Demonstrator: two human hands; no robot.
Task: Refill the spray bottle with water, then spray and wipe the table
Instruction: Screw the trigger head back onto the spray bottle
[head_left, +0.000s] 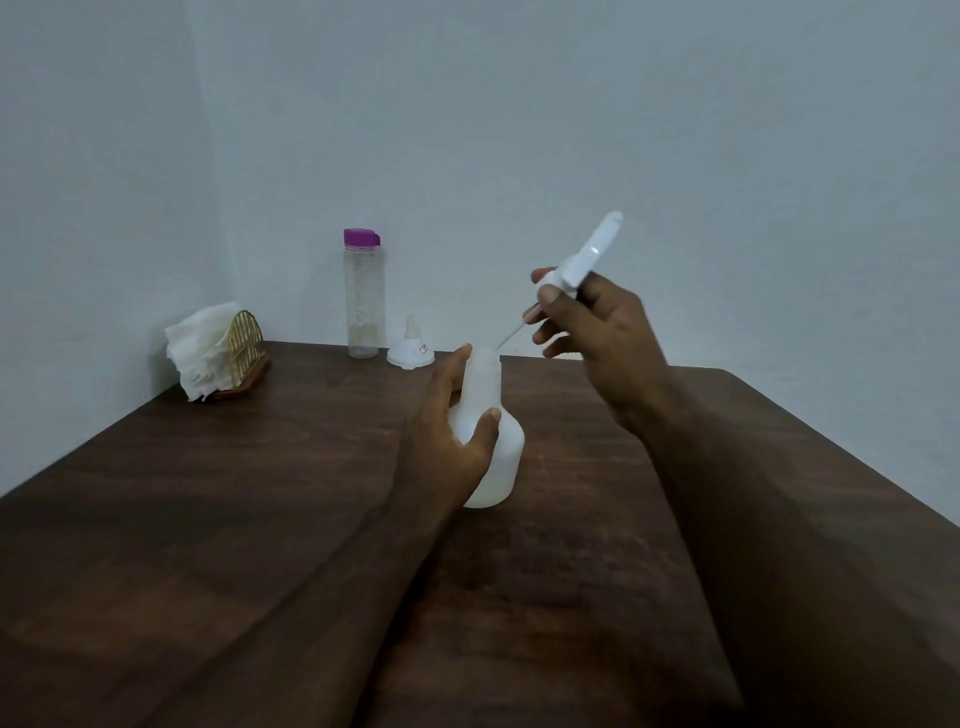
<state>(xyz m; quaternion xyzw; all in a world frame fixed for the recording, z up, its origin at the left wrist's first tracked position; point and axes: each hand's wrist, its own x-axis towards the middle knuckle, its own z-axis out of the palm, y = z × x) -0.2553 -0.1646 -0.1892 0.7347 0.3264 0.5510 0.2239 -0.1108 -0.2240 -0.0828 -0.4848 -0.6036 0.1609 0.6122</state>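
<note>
A white spray bottle (493, 457) stands upright on the dark wooden table (260, 493), its neck open. My left hand (452, 415) grips its body from the left, thumb across the front. My right hand (597, 327) holds the white spray head (589, 257) above and to the right of the bottle, tilted, with its thin dip tube (511, 335) pointing down towards the neck. A clear water bottle (362, 306) with a purple cap stands at the back of the table. Tissues (200, 348) sit in a gold holder (244, 343) at the back left.
A small white funnel (410, 351) stands upside down just right of the water bottle. Pale walls close the table at the back and left. The table's right edge runs diagonally at the right.
</note>
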